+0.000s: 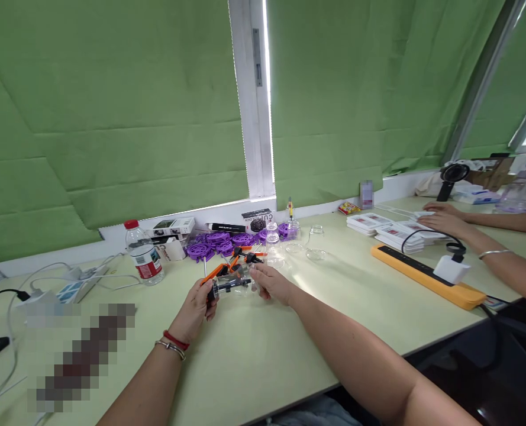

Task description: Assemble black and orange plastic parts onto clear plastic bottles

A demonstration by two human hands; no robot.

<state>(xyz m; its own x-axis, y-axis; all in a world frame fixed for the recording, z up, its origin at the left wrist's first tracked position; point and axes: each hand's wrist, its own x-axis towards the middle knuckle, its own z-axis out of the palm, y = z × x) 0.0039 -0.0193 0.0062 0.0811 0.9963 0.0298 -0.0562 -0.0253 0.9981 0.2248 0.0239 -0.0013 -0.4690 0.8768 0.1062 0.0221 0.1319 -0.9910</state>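
Observation:
My left hand is closed round the black end of a clear and black device, held low over the table. At its other end, my right hand has its fingers closed on a clear part that is hard to make out. Just behind the hands lie orange and black tools. Purple plastic pieces are piled beyond them. Clear glass-like containers stand behind and to the right of my right hand.
A red-capped bottle stands at the left, near white cables and a power strip. On the right are an orange power strip, stacks of white cards, a black fan and another person's hands. Small boxes line the wall.

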